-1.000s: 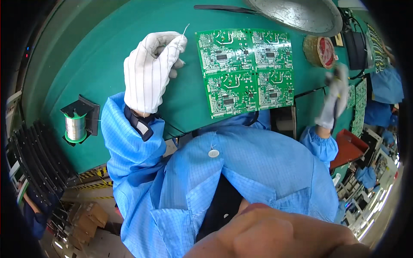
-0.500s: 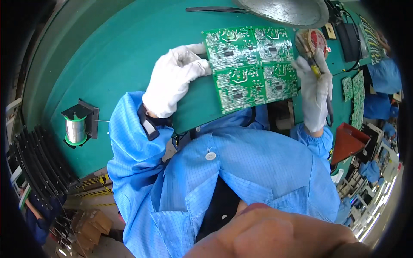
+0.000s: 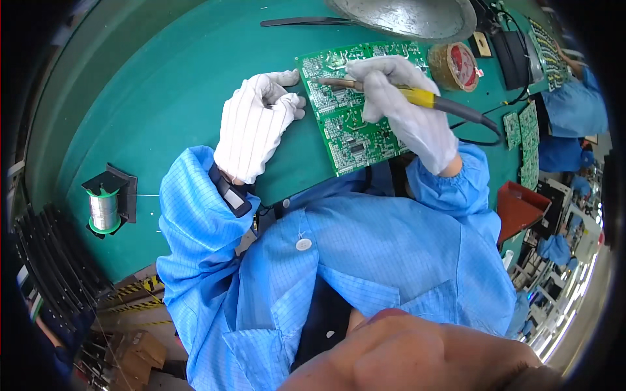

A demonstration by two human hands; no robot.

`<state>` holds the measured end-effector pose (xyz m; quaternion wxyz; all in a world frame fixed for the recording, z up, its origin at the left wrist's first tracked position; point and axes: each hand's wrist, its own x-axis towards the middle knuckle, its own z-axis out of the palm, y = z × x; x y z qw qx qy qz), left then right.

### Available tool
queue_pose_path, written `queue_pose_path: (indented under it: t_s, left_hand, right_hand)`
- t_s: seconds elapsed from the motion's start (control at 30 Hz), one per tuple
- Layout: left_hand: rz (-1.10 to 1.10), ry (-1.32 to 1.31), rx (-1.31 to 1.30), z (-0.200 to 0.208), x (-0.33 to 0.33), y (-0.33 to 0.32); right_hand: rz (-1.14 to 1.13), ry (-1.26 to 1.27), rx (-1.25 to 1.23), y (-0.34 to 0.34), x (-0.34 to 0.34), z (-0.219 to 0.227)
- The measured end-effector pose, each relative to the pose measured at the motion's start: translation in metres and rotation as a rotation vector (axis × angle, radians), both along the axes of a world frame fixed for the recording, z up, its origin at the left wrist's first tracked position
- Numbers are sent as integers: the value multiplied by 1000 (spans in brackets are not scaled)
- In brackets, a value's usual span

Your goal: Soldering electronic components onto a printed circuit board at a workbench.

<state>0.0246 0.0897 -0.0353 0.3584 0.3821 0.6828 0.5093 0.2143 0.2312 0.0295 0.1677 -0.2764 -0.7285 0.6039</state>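
Note:
A green circuit board panel point(image 3: 349, 133), divided into several like sections, lies at the table's near edge. My right hand point(image 3: 417, 117), in a white glove, grips a soldering iron point(image 3: 417, 96) by its yellow and black handle. The iron slants across the panel, its tip over the upper left section; whether it touches is unclear. My left hand point(image 3: 251, 127), in a white striped glove, rests just left of the panel. Its fingers are curled and the thumb reaches toward the panel's edge. What those fingers may pinch is hidden.
A solder wire spool point(image 3: 104, 212) stands on a black holder at left, its wire running toward my left sleeve. Beyond the panel lie black tweezers point(image 3: 306, 21), a metal dish point(image 3: 417, 19) and a tape roll point(image 3: 454, 66). A red bin point(image 3: 521, 210) sits at right.
My right hand has swung left with the soldering iron, from beside the tape roll to over the panel. My left hand has drawn slightly back from the panel's left edge.

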Motion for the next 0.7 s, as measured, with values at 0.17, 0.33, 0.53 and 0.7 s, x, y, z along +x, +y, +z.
queue_pose_path:
  t_s: [0.17,0.33,0.53,0.7]
  left_hand:
    - [8,-75,48,3,0,1]
    - [-48,11,3,4,-2,0]
    - [-52,186,19,0,-1,0]
    - [-27,144,-16,3,1,0]
  right_hand:
    - [-58,-64,24,4,-2,-7]
    - [-20,-29,42,5,0,-10]
    - [16,-87,148,5,-1,-12]
    - [42,-66,97,4,0,-12]
